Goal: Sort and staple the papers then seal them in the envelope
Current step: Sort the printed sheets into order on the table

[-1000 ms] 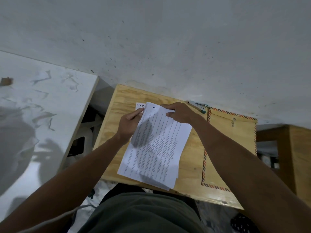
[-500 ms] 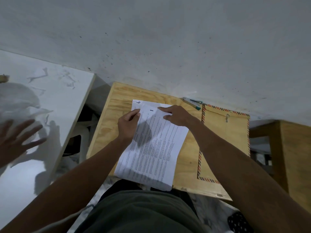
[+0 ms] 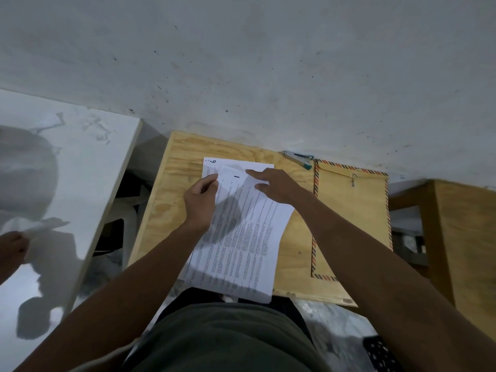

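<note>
A stack of printed white papers [image 3: 247,237] lies on the small wooden table [image 3: 182,162], fanned slightly. The top sheet is marked "1"; a sheet marked "9" peeks out at the far left corner. My left hand [image 3: 200,202] pinches the left edge of the top sheets near their far end. My right hand [image 3: 273,185] rests flat with fingers spread on the far right part of the stack. A brown envelope [image 3: 351,218] with striped borders and a string clasp lies to the right of the papers. A small stapler [image 3: 299,158] sits at the table's far edge.
A white table [image 3: 67,162] stands to the left, with another person's hand [image 3: 12,247] holding something pale at its edge. A second wooden piece [image 3: 461,237] stands on the right. A grey wall runs behind the table. My lap is just below the table's near edge.
The top sheets have slid toward me and to the right, showing more of the sheet marked "9". The other person's hand on the left dropped lower and closed on something pale.
</note>
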